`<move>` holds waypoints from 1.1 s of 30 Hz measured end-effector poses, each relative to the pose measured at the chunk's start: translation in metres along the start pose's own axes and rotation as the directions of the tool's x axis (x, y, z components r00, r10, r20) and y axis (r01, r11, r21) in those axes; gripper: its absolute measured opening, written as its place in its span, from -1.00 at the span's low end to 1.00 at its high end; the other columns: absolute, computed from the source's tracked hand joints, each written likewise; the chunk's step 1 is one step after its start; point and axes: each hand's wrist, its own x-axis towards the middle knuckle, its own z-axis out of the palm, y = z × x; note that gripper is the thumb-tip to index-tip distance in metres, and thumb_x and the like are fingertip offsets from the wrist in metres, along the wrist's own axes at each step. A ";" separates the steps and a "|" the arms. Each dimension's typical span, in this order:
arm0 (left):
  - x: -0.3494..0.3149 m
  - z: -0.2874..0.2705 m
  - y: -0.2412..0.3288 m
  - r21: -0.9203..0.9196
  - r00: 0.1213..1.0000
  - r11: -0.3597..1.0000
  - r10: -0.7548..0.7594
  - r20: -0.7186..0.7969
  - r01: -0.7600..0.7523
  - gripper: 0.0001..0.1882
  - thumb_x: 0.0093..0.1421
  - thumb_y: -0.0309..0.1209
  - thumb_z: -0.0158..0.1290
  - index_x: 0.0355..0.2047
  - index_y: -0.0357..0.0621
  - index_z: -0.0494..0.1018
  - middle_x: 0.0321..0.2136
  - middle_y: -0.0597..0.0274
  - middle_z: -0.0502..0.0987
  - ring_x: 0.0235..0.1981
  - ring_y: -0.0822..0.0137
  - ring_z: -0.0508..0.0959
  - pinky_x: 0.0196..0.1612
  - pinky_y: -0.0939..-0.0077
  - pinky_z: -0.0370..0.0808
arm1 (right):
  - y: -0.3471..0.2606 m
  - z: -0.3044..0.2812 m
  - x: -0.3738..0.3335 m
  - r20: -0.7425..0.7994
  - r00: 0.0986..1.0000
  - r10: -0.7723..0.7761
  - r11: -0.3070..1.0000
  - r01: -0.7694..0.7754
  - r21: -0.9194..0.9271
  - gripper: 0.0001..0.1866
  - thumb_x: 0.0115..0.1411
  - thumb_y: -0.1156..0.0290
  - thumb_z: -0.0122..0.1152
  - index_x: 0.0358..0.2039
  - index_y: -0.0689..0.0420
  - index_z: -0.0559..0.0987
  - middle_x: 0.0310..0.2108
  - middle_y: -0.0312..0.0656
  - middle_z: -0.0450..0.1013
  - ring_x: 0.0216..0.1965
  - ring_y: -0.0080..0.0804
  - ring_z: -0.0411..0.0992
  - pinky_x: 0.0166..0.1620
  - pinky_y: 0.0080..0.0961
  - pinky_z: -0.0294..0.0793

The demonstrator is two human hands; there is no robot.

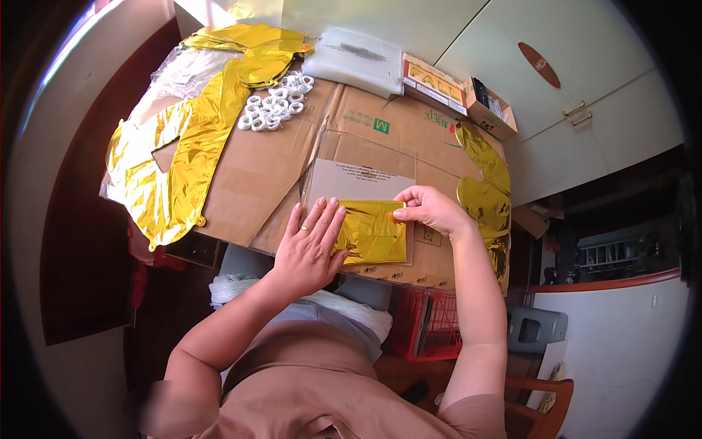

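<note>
A folded gold foil balloon [374, 238] lies on a clear plastic bag with a pale card [355, 178] and printed text. My left hand [310, 245] presses flat across the left side of the foil, fingers stretched out. At the foil's upper right corner, my right hand [431, 210] pinches the edge between thumb and fingers. A small orange piece [395, 217] shows by the right thumb; what it is I cannot tell. Unfolded gold foil balloons [197, 132] spread over the table's left side, and more gold foil [484, 192] lies along the right edge.
Flattened cardboard [278, 172] covers the table. White ribbon coils [274, 106], a stack of clear plastic bags [355, 62], an orange-and-white box [435, 84] and an open small carton [491, 110] stand at the back. A red plastic crate [431, 325] sits below the front edge.
</note>
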 end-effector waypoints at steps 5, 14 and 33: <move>0.001 -0.004 -0.001 -0.025 1.000 1.000 0.007 -0.004 -0.007 -0.21 0.25 -0.10 0.02 0.37 -0.23 0.07 0.38 0.01 0.12 0.43 0.08 0.07 0.43 -0.02 -0.19 | -0.012 -0.002 0.001 0.021 0.996 0.086 0.944 -0.074 -0.320 -0.78 0.09 0.36 0.40 -0.30 0.20 0.61 -0.42 -0.38 0.49 -0.42 -0.65 0.37 -0.29 -0.62 0.38; -0.018 -0.014 -0.012 -0.403 0.954 0.902 0.028 -0.299 -0.153 -0.39 0.14 -0.45 0.14 0.22 -0.22 0.28 0.19 -0.08 0.35 0.23 -0.02 0.35 0.27 0.07 0.22 | 0.003 0.028 -0.024 -0.072 0.991 0.112 0.976 -0.096 0.195 -0.84 0.16 0.37 0.29 -0.25 0.07 0.55 -0.39 -0.41 0.51 -0.41 -0.66 0.46 -0.36 -0.61 0.48; -0.073 0.003 0.034 -0.463 0.764 -0.813 -0.034 0.644 0.354 -0.46 0.30 -0.28 0.10 0.24 -0.11 0.24 0.13 0.13 0.45 0.16 0.19 0.45 0.24 0.12 0.34 | 0.022 0.098 -0.069 0.028 0.978 0.209 0.836 -0.193 0.514 -0.82 0.23 0.31 0.24 -0.27 0.13 0.52 -0.40 -0.28 0.56 -0.45 -0.52 0.57 -0.40 -0.57 0.60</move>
